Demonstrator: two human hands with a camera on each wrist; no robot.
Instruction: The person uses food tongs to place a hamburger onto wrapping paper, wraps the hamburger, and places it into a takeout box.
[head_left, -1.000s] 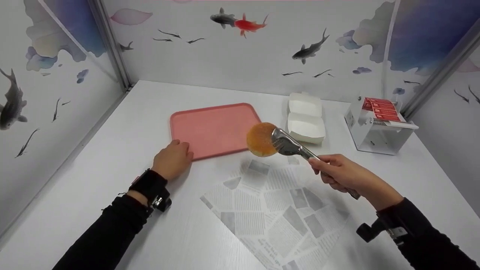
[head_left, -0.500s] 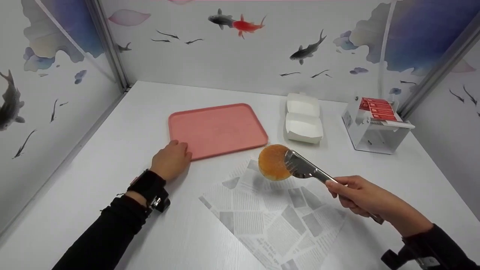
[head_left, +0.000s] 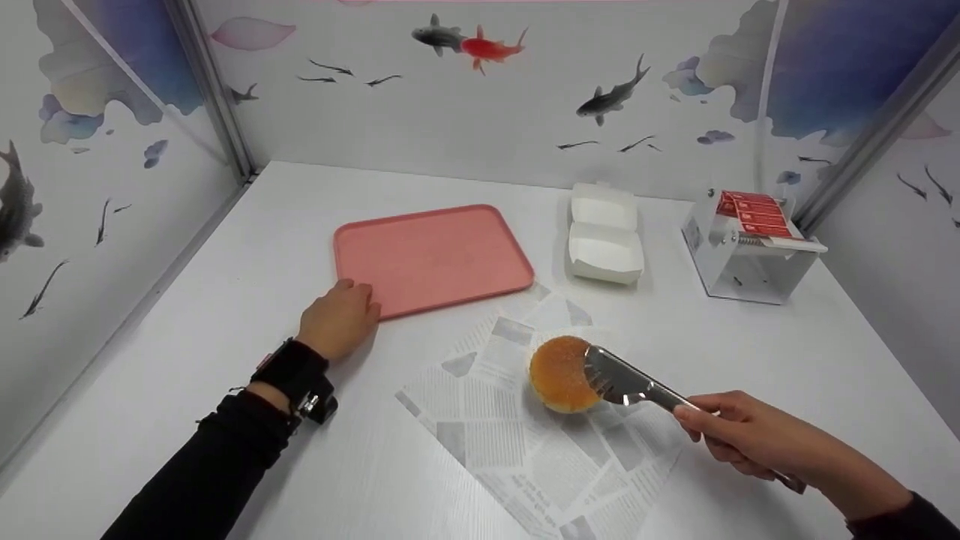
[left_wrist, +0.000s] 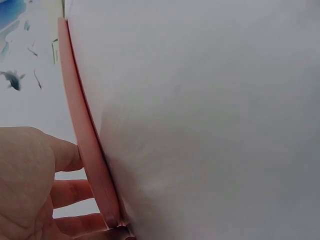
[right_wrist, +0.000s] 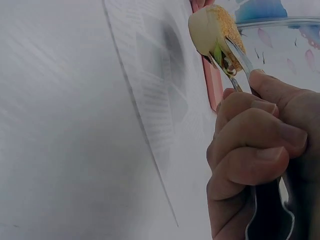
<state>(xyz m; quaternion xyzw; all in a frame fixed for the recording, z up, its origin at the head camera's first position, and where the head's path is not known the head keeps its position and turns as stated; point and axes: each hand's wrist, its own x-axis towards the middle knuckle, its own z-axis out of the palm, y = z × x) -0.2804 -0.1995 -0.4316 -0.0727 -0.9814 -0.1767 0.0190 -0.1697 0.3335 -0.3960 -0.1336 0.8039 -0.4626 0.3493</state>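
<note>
My right hand (head_left: 750,435) grips metal serving tongs (head_left: 637,382) by their handles. Their tips pinch a hamburger (head_left: 564,375), with a golden top bun and, in the right wrist view, some green leaf at its side. The burger hangs over a sheet of newspaper-print wrapping paper (head_left: 487,435) and casts a shadow on it. At the near left corner of a pink tray (head_left: 435,259), my left hand (head_left: 337,319) holds the rim; the left wrist view shows its thumb and fingers around the tray's edge (left_wrist: 82,115).
A white clamshell box (head_left: 606,251) stands lid up behind the paper. At the back right is a clear-sided label dispenser (head_left: 750,262) with a roll of red labels (head_left: 754,214). Printed walls (head_left: 480,112) enclose the white table (head_left: 217,300) at the back and sides.
My right hand has brought the tongs and hamburger toward me and to the right, from the tray's right corner to over the paper. The left hand and the tray stay where they were.
</note>
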